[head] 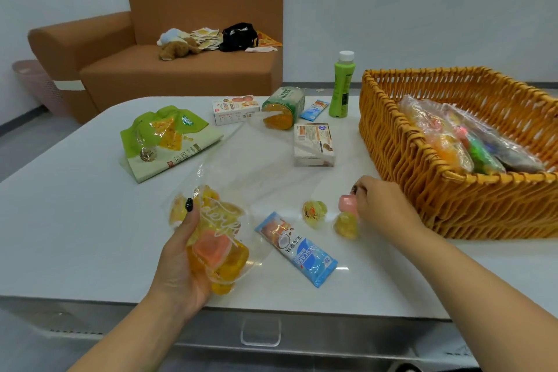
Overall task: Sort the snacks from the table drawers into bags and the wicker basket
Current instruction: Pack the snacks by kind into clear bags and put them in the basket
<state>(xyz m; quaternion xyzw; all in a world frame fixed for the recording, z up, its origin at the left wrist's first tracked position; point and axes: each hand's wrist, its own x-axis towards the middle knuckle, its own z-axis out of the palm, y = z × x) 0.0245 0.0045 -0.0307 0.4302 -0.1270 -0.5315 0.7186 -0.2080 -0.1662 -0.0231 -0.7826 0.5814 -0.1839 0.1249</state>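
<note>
- Where the white glossy table (90,220) carries the snacks, an orange woven wicker basket (422,190) stands on its right side, holding several clear bags of coloured snacks (462,142).
- Clear plastic bag printed with white script (217,232): filled with yellow and pink jelly cups, gripped by the left hand (181,260), fingers curled around it, just above the near table edge.
- Blue-and-white flat sachet (297,249): lies flat on the table between both hands.
- Right hand (383,205): pinches a pink jelly cup (347,202), just beside the basket's front wall.
- Yellow jelly cups (315,212): two on the table, near the right hand.
</note>
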